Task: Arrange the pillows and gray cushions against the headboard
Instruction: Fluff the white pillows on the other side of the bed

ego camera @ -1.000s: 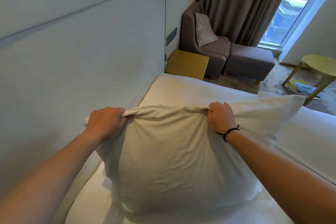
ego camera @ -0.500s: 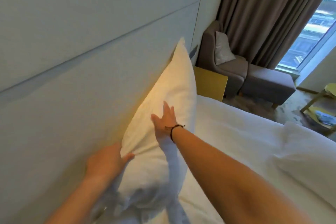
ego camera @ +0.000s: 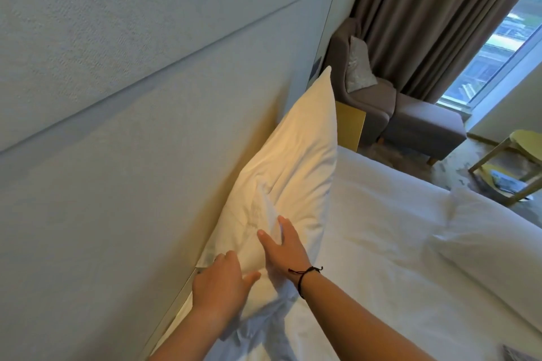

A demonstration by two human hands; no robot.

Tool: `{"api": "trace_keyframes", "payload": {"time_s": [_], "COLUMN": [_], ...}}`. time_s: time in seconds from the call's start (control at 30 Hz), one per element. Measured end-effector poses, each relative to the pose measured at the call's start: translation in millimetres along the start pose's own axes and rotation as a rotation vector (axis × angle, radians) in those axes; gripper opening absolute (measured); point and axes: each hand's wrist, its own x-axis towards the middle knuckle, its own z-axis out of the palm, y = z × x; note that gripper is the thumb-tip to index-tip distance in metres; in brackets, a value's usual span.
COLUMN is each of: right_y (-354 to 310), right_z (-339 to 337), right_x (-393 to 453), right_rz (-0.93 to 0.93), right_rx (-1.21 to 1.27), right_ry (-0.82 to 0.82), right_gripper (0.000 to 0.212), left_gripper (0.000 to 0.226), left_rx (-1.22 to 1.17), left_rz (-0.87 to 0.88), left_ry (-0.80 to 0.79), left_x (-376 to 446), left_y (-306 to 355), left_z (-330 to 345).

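Both hands flat on pillow [ego camera: 296, 161] against headboard [ego camera: 146, 141].

1. A white pillow [ego camera: 296, 167] stood on edge on the bed [ego camera: 381, 243], leaning against the pale padded headboard [ego camera: 132, 155].
2. The left hand [ego camera: 220, 284] lay flat on the pillow's near lower corner, fingers spread, beside the headboard.
3. The right hand [ego camera: 281, 249], a dark cord at its wrist, pressed open-palmed on the pillow's creased face.
4. A second white pillow [ego camera: 492, 243] lay flat at the right.
5. Beyond the bed stood a grey armchair [ego camera: 366, 97] holding a patterned cushion [ego camera: 357, 67], with brown curtains [ego camera: 434, 9] behind it.
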Motion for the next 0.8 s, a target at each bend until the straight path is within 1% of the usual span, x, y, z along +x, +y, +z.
{"api": "trace_keyframes", "payload": {"time_s": [0.03, 0.07, 0.13, 0.2, 0.27, 0.3, 0.33, 0.37, 0.4, 0.43, 0.47, 0.53, 0.57, 0.6, 0.63, 0.67, 0.7, 0.73, 0.77, 0.8], "right_y": [8, 15, 26, 33, 37, 38, 40, 42, 43, 42, 40, 31, 24, 16, 9, 5, 2, 1, 2, 6], "right_z": [1, 2, 4, 5, 5, 5, 7, 10, 15, 20, 25, 35, 38, 41, 42, 44, 47, 50, 55, 59], "right_x": [-8, -15, -29, -40, -49, -54, -60, -66, -72, -78, -83, -89, -90, -90, -90, -89, -88, -88, -89, -90], "right_rz": [0.029, 0.060, 0.122, 0.163, 0.127, 0.082, 0.040, 0.010, -0.002, 0.001, 0.002, -0.018, -0.028, -0.036, -0.046, -0.061, -0.077, -0.087, -0.086, -0.072], "right_rx": [-0.031, -0.063, -0.072, 0.042, 0.142, 0.120, 0.040, -0.065, -0.155, -0.205, -0.220, -0.205, -0.188, -0.172, -0.162, -0.157, -0.159, -0.162, -0.168, -0.183], "right_ry": [0.054, 0.103, 0.156, 0.160, 0.135, 0.108, 0.072, 0.035, 0.006, -0.009, -0.008, 0.028, 0.062, 0.101, 0.142, 0.178, 0.198, 0.194, 0.168, 0.126], "right_gripper": [0.105, 0.108, 0.113, 0.114, 0.112, 0.113, 0.117, 0.123, 0.129, 0.134, 0.135, 0.133, 0.131, 0.130, 0.129, 0.128, 0.127, 0.126, 0.125, 0.123], "left_gripper": [0.050, 0.044, 0.042, 0.043, 0.041, 0.040, 0.042, 0.045, 0.047, 0.047, 0.047, 0.044, 0.040, 0.037, 0.040, 0.043, 0.045, 0.044, 0.040, 0.038], "left_rx": [0.004, 0.015, 0.028, 0.003, -0.043, -0.051, -0.049, -0.054, -0.117, -0.240, -0.415, -0.853, -1.131, -1.394, -1.576, -1.687, -1.718, -1.691, -1.530, -1.242], "left_rz": [0.036, 0.069, 0.116, 0.143, 0.162, 0.180, 0.197, 0.210, 0.212, 0.207, 0.177, 0.060, -0.015, -0.087, -0.131, -0.141, -0.137, -0.116, -0.076, -0.013], "left_ry": [0.020, 0.036, 0.075, 0.110, 0.180, 0.240, 0.275, 0.267, 0.212, 0.130, 0.066, -0.026, -0.115, -0.245, -0.377, -0.474, -0.511, -0.487, -0.353, -0.184], "left_x": [0, 1, 2, 2, 2, 2, 4, 6, 7, 8, 6, 2, 0, -2, -5, -6, -7, -8, -10, -11], "left_y": [-1, 0, 2, 7, 13, 14, 13, 11, 10, 7, 5, -1, -4, -9, -17, -27, -36, -44, -51, -56], "left_z": [-2, -6, -14, -23, -34, -40, -44, -47, -51, -54, -58, -66, -69, -69, -70, -71, -74, -74, -72, -71]}}
